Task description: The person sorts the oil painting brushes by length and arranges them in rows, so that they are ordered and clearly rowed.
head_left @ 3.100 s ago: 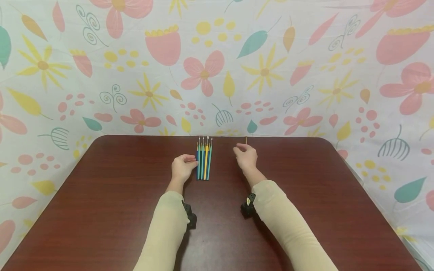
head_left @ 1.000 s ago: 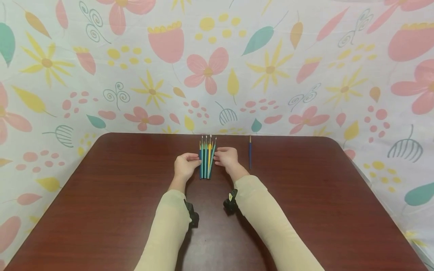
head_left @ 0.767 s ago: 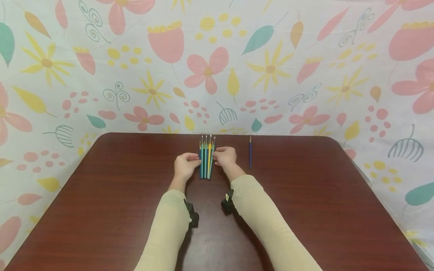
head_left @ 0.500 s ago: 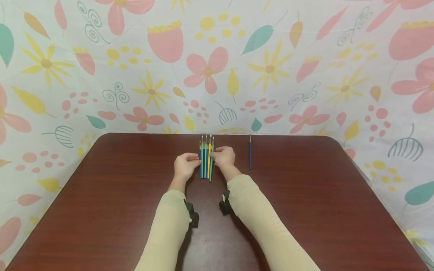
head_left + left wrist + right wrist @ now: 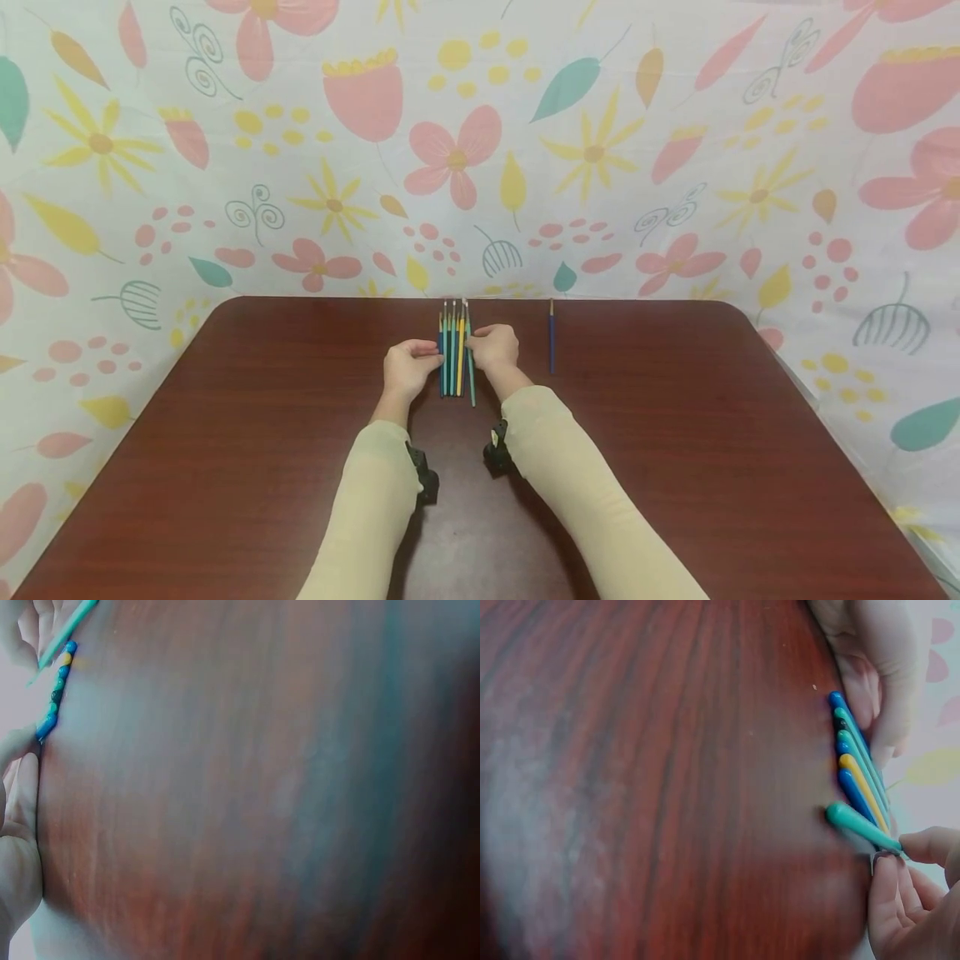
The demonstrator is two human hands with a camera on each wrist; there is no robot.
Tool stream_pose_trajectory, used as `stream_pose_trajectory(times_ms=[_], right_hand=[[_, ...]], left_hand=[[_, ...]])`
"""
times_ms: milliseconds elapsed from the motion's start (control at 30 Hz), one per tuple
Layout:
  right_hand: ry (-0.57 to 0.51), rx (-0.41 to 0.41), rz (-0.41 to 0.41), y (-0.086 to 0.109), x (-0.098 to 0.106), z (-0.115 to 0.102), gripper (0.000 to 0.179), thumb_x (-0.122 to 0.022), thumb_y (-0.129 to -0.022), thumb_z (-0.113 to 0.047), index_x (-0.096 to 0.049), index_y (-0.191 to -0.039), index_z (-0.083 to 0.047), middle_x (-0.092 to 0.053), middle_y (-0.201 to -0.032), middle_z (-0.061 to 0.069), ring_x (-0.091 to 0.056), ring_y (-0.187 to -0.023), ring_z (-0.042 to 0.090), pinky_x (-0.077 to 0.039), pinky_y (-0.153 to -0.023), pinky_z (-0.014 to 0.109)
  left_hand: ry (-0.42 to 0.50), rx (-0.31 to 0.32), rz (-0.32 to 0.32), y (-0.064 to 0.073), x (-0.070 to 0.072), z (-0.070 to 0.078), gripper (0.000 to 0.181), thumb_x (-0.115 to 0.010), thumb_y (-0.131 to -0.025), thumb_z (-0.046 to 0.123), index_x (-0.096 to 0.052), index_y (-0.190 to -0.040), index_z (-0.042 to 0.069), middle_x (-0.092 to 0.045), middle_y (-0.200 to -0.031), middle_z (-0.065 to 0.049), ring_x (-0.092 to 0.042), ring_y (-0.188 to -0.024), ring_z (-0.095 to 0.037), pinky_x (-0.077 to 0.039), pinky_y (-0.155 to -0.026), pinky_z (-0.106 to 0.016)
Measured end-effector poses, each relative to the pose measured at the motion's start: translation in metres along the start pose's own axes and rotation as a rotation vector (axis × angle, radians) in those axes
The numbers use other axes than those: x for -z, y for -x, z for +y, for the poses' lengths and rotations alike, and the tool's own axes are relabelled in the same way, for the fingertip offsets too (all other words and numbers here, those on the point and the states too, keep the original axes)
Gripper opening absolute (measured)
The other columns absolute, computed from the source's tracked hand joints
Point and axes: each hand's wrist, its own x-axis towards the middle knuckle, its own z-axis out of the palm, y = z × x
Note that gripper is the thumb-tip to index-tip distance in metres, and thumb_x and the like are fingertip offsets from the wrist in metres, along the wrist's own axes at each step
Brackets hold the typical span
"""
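Several paintbrushes (image 5: 452, 358) lie side by side in a tight row near the table's far edge, bristles pointing away. Their handles are blue, teal and yellow. My left hand (image 5: 405, 367) rests at the row's left side, its fingertips against the outermost blue paintbrush (image 5: 835, 697). At the right end, my right hand (image 5: 495, 346) pinches a teal paintbrush (image 5: 472, 379) between thumb and fingers. The handle end of that brush sticks out nearer than the others and angles to the right. In the right wrist view, it lies beside a blue handle (image 5: 853, 787) and a yellow handle (image 5: 862, 780).
A single blue paintbrush (image 5: 552, 342) lies apart, to the right of my right hand. The dark brown wooden table (image 5: 660, 433) ends at a floral curtain (image 5: 450, 167) behind. Each wrist carries a small black camera (image 5: 423, 475).
My right hand has moved left from the lone blue brush, now uncovered, to the row's right end. The teal brush's near end has swung right and come closer. My left hand has stayed put.
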Motion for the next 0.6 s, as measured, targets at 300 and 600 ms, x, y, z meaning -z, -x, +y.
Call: stream_pose_trajectory(times_ms=[300,600], right_hand=[[-0.097,-0.006,-0.041,0.004,0.014,0.001,0.024,-0.067,-0.086,-0.018,-0.069,-0.108,-0.01,-0.067,-0.11,0.01,-0.068,-0.069,0.019,-0.056,-0.06,0.029],[-0.177,0.01,-0.072,0.011,0.027,0.002,0.026,-0.066,-0.085,-0.014,-0.068,-0.111,-0.007,-0.069,-0.098,0.011,-0.064,-0.067,0.016,-0.057,-0.063,0.031]], left_hand=[[-0.003,-0.001,-0.012,0.003,0.002,0.002,0.026,-0.075,-0.08,0.013,-0.07,-0.104,0.003,-0.071,-0.103,-0.014,-0.069,-0.098,-0.026,-0.054,-0.086,-0.038],[-0.015,-0.006,-0.02,0.005,0.002,0.004,0.027,-0.074,-0.08,0.013,-0.07,-0.104,0.003,-0.071,-0.104,-0.014,-0.068,-0.098,-0.026,-0.053,-0.087,-0.037]])
